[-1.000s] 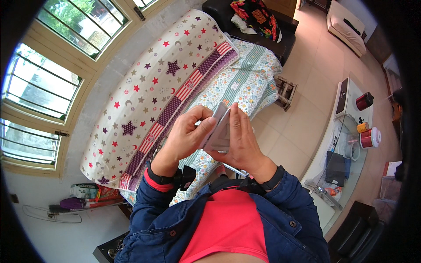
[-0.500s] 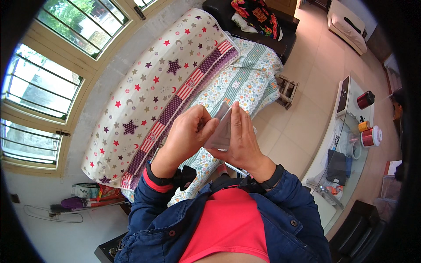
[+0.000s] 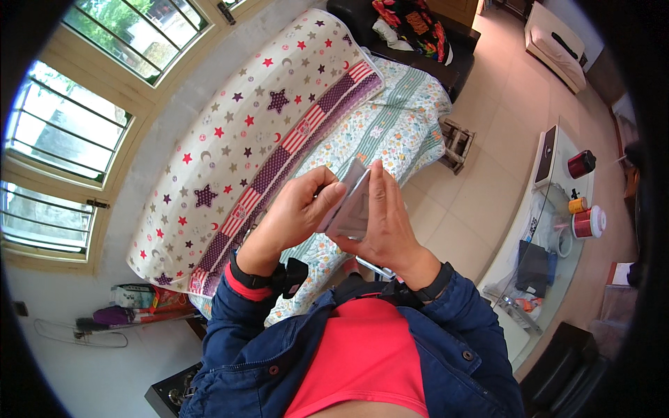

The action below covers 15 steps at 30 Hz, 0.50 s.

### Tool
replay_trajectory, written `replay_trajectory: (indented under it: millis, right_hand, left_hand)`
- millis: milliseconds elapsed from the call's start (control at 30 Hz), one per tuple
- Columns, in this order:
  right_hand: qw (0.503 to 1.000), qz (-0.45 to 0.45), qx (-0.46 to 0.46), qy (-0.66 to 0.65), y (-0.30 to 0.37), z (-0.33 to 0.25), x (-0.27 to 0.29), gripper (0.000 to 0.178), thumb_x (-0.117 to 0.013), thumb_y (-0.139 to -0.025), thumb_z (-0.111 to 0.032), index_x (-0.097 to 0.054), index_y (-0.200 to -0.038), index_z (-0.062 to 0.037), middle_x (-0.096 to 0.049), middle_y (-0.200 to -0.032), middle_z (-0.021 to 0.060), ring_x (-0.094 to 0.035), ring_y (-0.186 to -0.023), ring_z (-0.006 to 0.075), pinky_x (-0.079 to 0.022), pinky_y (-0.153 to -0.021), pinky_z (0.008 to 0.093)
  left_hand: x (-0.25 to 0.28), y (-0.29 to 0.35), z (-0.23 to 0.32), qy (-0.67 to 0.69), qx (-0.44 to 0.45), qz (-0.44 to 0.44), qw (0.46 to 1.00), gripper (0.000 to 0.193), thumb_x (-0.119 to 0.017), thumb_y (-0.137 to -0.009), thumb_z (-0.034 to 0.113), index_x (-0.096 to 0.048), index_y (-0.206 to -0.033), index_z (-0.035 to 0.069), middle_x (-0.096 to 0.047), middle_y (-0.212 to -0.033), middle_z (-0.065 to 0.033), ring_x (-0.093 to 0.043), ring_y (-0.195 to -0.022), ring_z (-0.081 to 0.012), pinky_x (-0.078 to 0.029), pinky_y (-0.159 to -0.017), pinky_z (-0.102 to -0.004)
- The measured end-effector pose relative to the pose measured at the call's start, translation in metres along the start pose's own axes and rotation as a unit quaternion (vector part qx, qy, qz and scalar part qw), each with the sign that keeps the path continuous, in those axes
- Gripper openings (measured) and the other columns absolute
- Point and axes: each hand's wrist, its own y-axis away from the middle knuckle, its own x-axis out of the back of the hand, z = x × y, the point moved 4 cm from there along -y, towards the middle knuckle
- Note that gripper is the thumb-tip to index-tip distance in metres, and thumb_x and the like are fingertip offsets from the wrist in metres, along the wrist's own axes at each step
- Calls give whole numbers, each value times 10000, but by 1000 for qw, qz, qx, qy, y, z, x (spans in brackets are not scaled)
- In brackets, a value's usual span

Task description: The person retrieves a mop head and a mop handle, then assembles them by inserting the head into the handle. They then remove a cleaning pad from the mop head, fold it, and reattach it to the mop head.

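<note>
Between my two hands, in front of my chest, is a flat, clear plastic case [image 3: 352,212], held tilted on edge. My left hand [image 3: 298,209] is closed on its left side, the thumb along the edge and the other fingers curled. My right hand [image 3: 387,226] grips the right side, its long fingers straight and pressed together against the case, its thumb at the lower edge. A see-through panel on the left side leans away from the rest of the case. What is inside, if anything, I cannot make out.
A sofa under a star-patterned cover [image 3: 230,139] and a flowered cloth [image 3: 390,118] lies ahead. Right of it stands a small wooden stool [image 3: 456,145]. A glass-topped cabinet [image 3: 550,230] at the right bears a dark red jar [image 3: 581,164] and a white-lidded container [image 3: 589,222].
The panel on the left side of the case stands out more from the rest. My left thumb has shifted slightly along the edge; my right hand stays nearly in place.
</note>
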Motion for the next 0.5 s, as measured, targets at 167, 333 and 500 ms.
replay_trajectory:
  millis: [167,333,500]
  right_hand:
    - [1000,-11,-10,7,0,0,-1,1292,-897,-664,-308,-39,-1544,90,-335,-1443,357,-420,-1274,509,-372,-1063,554]
    - [1000,-22,-10,20,-2,-1,-2,1296,-901,-660,-303,-38,-1545,87,-342,-1442,354,-423,-1275,504,-374,-1066,548]
    - [1000,-21,-9,14,-4,-1,-4,1308,-905,-656,-307,-31,-1547,83,-356,-1439,347,-427,-1277,495,-377,-1063,544]
  left_hand:
    - [-1,2,-3,22,12,-3,1000,255,-588,-1029,267,-588,-943,26,-526,-805,45,-450,-766,-47,-422,-649,-233]
    - [2,3,1,-19,-5,8,1000,255,-580,-1030,258,-583,-939,20,-527,-791,27,-456,-759,-61,-433,-654,-248]
    - [4,3,3,-42,-17,7,999,249,-590,-1022,245,-577,-936,11,-529,-770,-3,-463,-747,-78,-435,-643,-269]
